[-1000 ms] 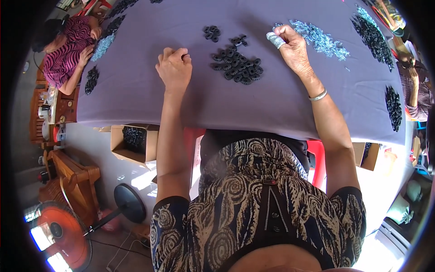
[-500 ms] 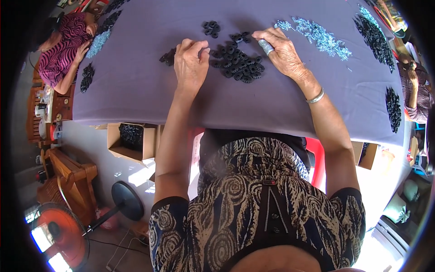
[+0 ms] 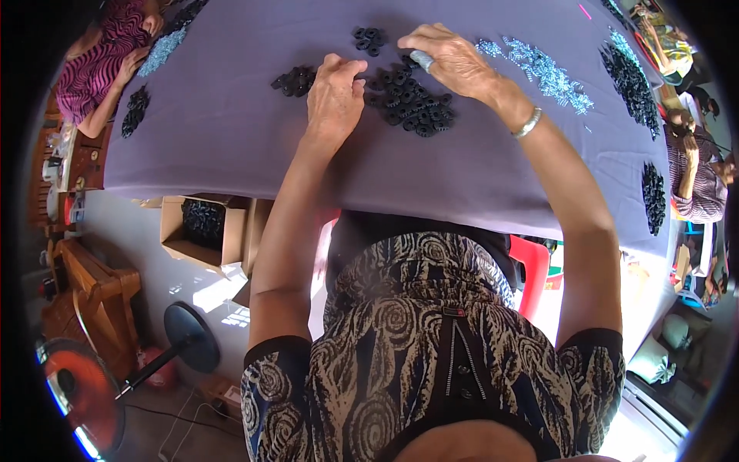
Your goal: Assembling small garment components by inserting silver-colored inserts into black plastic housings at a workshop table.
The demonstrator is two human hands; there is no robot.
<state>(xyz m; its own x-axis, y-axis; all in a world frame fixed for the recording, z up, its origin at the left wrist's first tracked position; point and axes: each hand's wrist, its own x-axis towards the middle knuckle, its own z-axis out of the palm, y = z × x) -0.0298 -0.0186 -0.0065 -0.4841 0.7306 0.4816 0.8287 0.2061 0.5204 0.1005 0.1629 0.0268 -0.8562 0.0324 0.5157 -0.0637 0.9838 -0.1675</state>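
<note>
My left hand (image 3: 336,94) is over the table with its fingers curled. A dark spot shows between thumb and forefinger, too small to name. Just right of it lies the main pile of small black ring-shaped parts (image 3: 419,106). My right hand (image 3: 454,63), with a grey wrap (image 3: 421,60) round one finger and a silver bangle (image 3: 529,123) on the wrist, reaches over the pile's far edge. Its fingers are bent together and whatever they hold is hidden. A small cluster of black parts (image 3: 368,40) lies beyond the pile, another black cluster (image 3: 295,82) beside my left hand.
Small clear bluish pieces (image 3: 550,75) are spread at the right on the purple tablecloth (image 3: 454,181). Long black heaps (image 3: 631,88) lie near the right edge. Co-workers sit at the left (image 3: 100,69) and right (image 3: 697,165). A cardboard box (image 3: 232,235) stands below the table edge.
My right hand has moved left and toward the far side of the black pile. My left hand has shifted slightly right. The whole view has turned a little.
</note>
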